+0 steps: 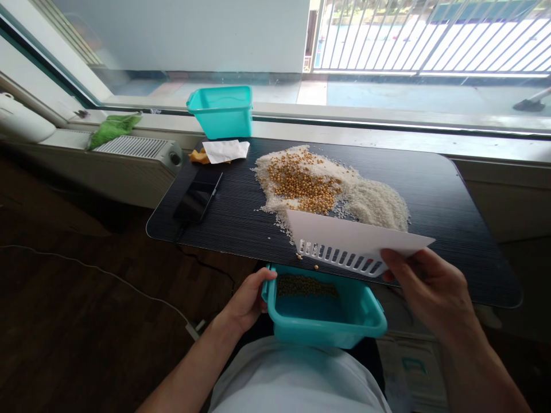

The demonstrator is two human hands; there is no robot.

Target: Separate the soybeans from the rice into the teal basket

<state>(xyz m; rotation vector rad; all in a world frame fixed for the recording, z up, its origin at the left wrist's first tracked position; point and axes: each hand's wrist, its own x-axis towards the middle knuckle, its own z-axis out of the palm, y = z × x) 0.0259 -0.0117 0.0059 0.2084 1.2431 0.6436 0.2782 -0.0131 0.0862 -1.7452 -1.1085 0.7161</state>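
My left hand (248,299) grips the left rim of a teal bin (327,321) held below the near edge of the black table (451,195). Beans lie in the bin's far part. My right hand (426,287) is closed on a white slotted basket (353,244), tilted at the table edge just above the bin. A few beans sit at the edge beside the basket. Behind the basket a pile of white rice (374,201) mixed with yellow beans (301,180) spreads over the table.
A second teal bin (221,112) stands at the table's far left, by a white paper (226,150). A dark phone (198,195) lies at the left with a cable going down. A radiator (133,148) and a window sill are beyond.
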